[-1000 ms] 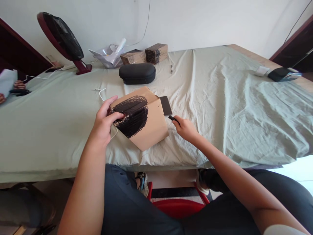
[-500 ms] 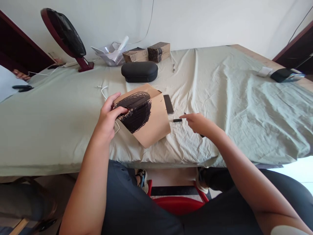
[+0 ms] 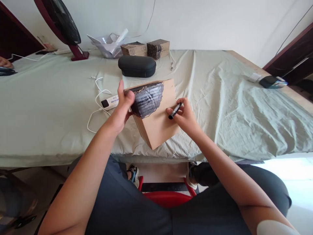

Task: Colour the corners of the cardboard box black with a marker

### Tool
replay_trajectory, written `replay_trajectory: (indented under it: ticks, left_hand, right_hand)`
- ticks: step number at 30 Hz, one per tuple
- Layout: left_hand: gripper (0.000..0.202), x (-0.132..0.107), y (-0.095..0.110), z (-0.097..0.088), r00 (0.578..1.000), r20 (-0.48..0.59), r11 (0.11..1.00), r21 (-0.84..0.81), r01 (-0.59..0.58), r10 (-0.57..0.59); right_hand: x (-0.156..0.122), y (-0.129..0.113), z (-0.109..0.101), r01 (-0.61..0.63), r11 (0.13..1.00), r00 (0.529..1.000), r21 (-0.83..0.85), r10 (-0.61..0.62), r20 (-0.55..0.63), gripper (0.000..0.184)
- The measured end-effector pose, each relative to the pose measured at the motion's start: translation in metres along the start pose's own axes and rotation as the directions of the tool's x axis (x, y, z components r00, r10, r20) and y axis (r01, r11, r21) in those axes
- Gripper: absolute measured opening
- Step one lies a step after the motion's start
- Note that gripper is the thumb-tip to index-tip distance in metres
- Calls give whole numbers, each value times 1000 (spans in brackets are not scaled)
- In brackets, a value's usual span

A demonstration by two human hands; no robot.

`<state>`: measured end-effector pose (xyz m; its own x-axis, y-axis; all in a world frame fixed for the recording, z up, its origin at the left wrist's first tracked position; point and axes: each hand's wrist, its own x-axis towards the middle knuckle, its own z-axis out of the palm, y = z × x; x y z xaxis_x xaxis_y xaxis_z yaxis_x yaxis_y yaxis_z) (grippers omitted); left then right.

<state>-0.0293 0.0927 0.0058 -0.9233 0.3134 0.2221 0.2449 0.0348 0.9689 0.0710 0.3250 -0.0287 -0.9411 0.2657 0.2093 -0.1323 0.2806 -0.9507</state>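
A brown cardboard box is tilted above the cloth near the table's front edge. Black ink covers one corner of it, across two or more faces. My left hand grips the box by its blackened left end, thumb on top. In my right hand is a black marker, held between thumb and fingers against the box's right side. Whether its tip is capped I cannot tell. Beside my left hand lies a white power bank with a black end, and a white cable loops around it.
Behind the box stands a black zip case. Farther back are two ink-marked cardboard boxes, a clear plastic container and a fan. A pen lies at the back. Another person's hand shows at far left.
The box has been turned, so a different inked face shows. My right hand, earlier reaching right of the box, has come left to it with the marker. The power bank has come into sight.
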Motion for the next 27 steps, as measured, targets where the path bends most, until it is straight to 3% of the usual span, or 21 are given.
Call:
replay_trajectory:
  ticks: [2,4,8,11,13,16,19,24,27]
  left_hand:
    - [125,-4,0,6,998,62,998,-53,-27,30]
    - [134,-9,5,13,996,41,996,-23,-81,82]
    - [126,-24,19,28,990,-47,991,26,-129,130]
    - [118,-32,21,39,984,-97,988,47,-144,148]
    - [115,-35,19,45,980,-109,985,66,-162,168]
    - [121,-37,15,50,980,-44,978,86,-191,195]
    - [129,-38,13,51,979,5,972,116,-203,204]
    - [141,-38,11,51,977,38,966,144,-215,212]
    - [144,-40,12,53,975,4,963,157,-221,223]
  right_hand:
    - [1,0,-1,9,998,999,-60,-11,-45,43]
    - [1,-4,-6,77,985,989,-153,-95,-114,37]
    - [-4,-22,-21,314,905,883,-287,-390,-262,43]
    - [-12,-38,-28,413,857,801,-307,-502,-325,46]
    - [-18,-46,-28,494,837,777,-237,-547,-313,37]
    - [-23,-52,-23,553,824,794,-125,-566,-222,22]
    - [-26,-53,-19,526,841,819,-125,-541,-193,23]
    - [-31,-55,-18,521,841,810,-143,-540,-228,16]
    - [-40,-59,-13,552,824,807,-128,-567,-167,9]
